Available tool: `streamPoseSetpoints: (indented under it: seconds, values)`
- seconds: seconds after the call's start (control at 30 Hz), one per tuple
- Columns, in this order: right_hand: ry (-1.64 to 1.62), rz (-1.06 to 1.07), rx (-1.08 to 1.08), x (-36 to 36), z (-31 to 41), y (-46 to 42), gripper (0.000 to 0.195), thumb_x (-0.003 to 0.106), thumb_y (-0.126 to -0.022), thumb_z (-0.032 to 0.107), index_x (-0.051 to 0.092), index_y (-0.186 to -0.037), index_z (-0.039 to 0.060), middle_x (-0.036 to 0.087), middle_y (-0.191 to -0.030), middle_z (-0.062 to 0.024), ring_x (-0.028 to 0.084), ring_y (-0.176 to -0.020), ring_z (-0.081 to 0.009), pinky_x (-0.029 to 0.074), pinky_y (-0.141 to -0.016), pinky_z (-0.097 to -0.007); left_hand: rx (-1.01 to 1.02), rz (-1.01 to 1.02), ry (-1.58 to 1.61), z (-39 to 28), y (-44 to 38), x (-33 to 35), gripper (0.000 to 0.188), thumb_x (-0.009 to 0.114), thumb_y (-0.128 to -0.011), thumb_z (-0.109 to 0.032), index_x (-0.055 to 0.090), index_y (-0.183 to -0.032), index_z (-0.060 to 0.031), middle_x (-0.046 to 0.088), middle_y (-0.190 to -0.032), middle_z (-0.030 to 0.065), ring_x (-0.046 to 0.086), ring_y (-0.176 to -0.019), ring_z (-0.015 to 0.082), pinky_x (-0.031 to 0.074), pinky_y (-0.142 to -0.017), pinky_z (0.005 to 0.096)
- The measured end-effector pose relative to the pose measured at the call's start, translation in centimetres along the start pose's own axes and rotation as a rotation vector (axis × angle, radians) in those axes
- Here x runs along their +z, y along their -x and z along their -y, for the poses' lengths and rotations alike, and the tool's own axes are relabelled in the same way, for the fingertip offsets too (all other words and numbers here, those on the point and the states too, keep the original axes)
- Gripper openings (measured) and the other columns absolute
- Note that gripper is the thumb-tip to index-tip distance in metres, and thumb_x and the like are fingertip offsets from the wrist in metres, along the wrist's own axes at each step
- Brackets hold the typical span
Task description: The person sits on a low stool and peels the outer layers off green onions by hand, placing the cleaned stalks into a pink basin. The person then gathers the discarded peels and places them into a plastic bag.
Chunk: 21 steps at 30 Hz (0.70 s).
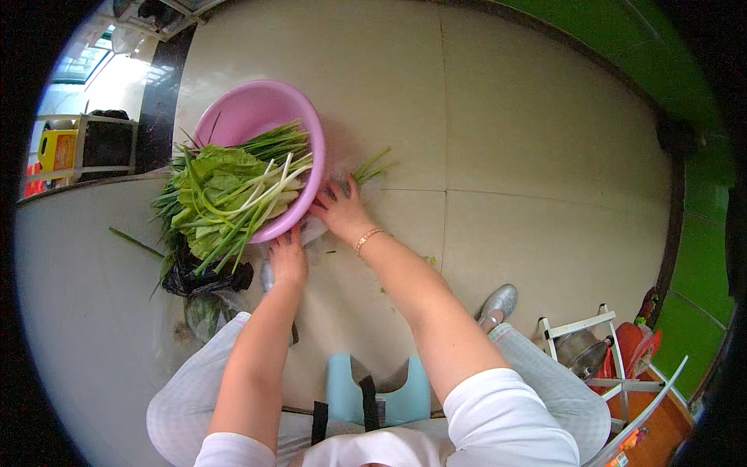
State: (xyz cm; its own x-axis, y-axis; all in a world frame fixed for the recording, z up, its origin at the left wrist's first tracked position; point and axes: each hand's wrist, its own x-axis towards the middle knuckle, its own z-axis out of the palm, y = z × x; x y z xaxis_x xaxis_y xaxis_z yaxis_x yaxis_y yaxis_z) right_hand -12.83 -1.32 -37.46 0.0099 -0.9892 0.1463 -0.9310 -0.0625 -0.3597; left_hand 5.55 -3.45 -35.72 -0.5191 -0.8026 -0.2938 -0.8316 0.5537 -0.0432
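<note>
A pink plastic basin [320, 157] stands on the floor ahead of me, its near side towards my hands. In it lie leafy green lettuce-like leaves [204, 175], white-stemmed scallions [257, 204] and a bundle of thin green stalks [277, 143]; many hang over the left rim. My left hand [289, 257] is at the basin's near edge, its fingertips partly hidden under the rim. Beside the basin's right side, my right hand [344, 213] spreads its fingers over a clear plastic bag [315, 230]. Green stems [373, 166] stick out past those fingers.
A black plastic bag [204, 277] and a clear bag with greens [204, 315] lie left of my legs. Scraps of green [430, 260] dot the tiled floor [525, 146]. A light blue stool [379, 397] is beneath me. A white metal rack [583, 327] stands to the right.
</note>
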Motion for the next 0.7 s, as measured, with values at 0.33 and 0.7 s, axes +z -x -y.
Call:
streamPoseSetpoints:
  seconds: [0.33, 0.7]
  values:
    - [0.003, 0.346, 0.038, -5.9, -4.5, 17.3, 0.03, 0.057, -0.08, 0.019, 0.063, -0.107, 0.0278, 0.058, -0.113, 0.0039, 0.052, -0.111, -0.0247, 0.037, -0.09, -0.0541, 0.13, 0.303, 0.401, -13.5, 11.0, 3.4, 0.062, 0.05, -0.081, 0.0, 0.033, -0.139, -0.0136, 0.044, -0.119, 0.019, 0.049, -0.103, 0.0365, 0.046, -0.089, 0.0444]
    - [-0.207, 0.311, -0.355, 2.2, 11.9, 8.2, 0.01, 0.059, -0.073, 0.02, 0.068, -0.073, 0.0231, 0.06, -0.087, 0.0028, 0.053, -0.103, -0.0196, 0.04, -0.092, -0.046, -1.28, -0.19, 1.412, -5.4, 18.7, 7.2, 0.045, 0.026, -0.1, -0.039, 0.033, -0.135, -0.0108, 0.042, -0.126, 0.013, 0.044, -0.115, 0.031, 0.04, -0.093, 0.0444]
